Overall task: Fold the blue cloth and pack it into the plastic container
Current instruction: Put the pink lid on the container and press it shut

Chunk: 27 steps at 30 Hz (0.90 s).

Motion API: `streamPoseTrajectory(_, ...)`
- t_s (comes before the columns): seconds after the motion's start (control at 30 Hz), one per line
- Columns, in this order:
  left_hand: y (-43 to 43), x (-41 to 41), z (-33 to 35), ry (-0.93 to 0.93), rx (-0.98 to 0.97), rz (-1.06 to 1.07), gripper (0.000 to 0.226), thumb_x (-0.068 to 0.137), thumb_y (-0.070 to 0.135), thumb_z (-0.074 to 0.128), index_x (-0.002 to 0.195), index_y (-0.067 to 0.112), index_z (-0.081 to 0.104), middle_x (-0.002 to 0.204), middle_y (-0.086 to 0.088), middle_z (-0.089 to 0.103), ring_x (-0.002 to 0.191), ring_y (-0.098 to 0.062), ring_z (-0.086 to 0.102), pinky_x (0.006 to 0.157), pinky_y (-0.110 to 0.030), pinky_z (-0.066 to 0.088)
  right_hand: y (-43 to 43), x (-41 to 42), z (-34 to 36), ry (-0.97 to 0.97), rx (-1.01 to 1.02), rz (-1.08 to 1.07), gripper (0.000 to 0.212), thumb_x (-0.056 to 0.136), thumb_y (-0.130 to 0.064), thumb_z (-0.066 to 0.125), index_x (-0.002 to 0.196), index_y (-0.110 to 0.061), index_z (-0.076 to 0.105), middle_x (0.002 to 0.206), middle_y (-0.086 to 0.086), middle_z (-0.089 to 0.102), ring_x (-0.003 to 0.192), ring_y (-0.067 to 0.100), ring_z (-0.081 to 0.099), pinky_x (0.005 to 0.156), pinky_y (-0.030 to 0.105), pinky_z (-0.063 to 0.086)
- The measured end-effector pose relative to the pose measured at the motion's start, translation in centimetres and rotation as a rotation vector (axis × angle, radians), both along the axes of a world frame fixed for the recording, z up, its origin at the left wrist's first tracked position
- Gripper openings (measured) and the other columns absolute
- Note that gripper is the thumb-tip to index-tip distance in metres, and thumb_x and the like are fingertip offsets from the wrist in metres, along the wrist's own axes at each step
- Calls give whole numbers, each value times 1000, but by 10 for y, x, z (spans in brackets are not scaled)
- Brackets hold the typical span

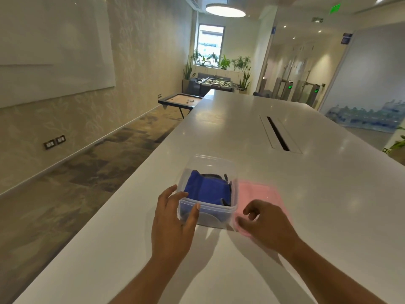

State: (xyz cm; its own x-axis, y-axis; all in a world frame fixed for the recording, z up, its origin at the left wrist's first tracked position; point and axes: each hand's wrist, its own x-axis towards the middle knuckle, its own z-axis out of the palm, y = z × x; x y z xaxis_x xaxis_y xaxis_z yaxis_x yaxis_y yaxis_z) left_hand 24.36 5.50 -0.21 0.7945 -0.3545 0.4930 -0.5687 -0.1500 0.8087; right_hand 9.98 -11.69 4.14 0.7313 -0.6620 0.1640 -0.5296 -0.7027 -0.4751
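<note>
A clear plastic container (210, 163) stands on the white table near its left edge. Inside it lies the folded blue cloth (206, 190), with a darker cloth edge showing beside it. My left hand (174, 218) grips the container's near left corner, thumb on the front wall and fingers along the left side. My right hand (263, 222) hovers just right of the container with its fingers curled, over the near edge of a pink cloth (258, 194); whether it pinches that cloth I cannot tell.
The long white table (285, 216) runs away from me, with a cable slot (278, 133) set in its middle. The table's left edge drops to a carpeted floor. Game tables and plants stand far off.
</note>
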Motion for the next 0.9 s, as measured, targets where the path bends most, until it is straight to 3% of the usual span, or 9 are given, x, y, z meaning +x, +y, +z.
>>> streamPoseTrajectory(0.07,0,0,-1,9,-6,-4,39,80,47,62,116,34,53,140,1,48,117,-17,54,87,-36,55,8,-3,-11,112,-8,17,24,67,-57,66,75,-36,59,71,-16,64,64,0,59,57,15,40)
streamPoseTrajectory(0.13,0,0,-2,14,-15,-11,37,80,47,61,115,38,50,140,1,48,116,-16,53,85,-30,53,13,-4,-19,158,-77,5,20,71,-52,62,69,-33,59,67,-13,62,63,5,59,55,20,43)
streamPoseTrajectory(0.27,-1,0,-3,6,-19,-18,36,82,45,63,115,40,49,140,2,48,117,-15,53,84,-27,51,13,-4,-19,127,-203,-4,18,84,-35,57,70,-28,64,68,-9,64,63,9,60,62,27,54)
streamPoseTrajectory(0.4,-2,1,-3,10,-31,-10,38,80,46,61,116,38,50,141,1,49,115,-15,53,86,-29,51,2,0,5,25,-342,-113,15,89,-36,61,76,-28,62,75,-11,61,64,8,57,60,24,47)
streamPoseTrajectory(0.5,-3,1,-3,8,-37,4,40,80,48,59,117,35,52,141,0,49,113,-12,50,89,-34,52,-14,0,30,-169,-229,-249,20,95,-32,56,77,-23,52,70,-7,58,57,8,55,48,23,37)
streamPoseTrajectory(0.6,-3,-1,-3,1,-40,-3,34,82,48,58,114,40,48,140,1,49,116,-16,53,88,-35,54,-27,-6,48,-366,-126,-359,19,98,-28,51,83,-18,48,71,-4,57,59,9,54,47,23,32)
streamPoseTrajectory(0.73,-3,0,-2,-15,-29,10,35,83,48,56,115,37,50,140,0,49,118,-19,54,89,-36,53,-38,-16,57,-559,-28,-477,15,90,-24,59,89,-9,57,78,7,65,70,29,61,62,32,44)
streamPoseTrajectory(0.83,-3,-1,-1,-7,-23,9,40,83,48,56,118,29,54,140,-1,49,118,-19,54,89,-38,55,-34,-22,59,-700,134,-516,13,83,-23,67,87,-12,63,78,10,71,70,32,69,73,49,58)
streamPoseTrajectory(0.9,-2,-2,-1,4,-20,4,41,83,48,56,119,28,55,141,-1,49,118,-19,53,90,-41,55,-31,-26,61,-839,215,-511,11,84,-18,71,79,-14,61,72,10,71,62,28,70,73,53,61)
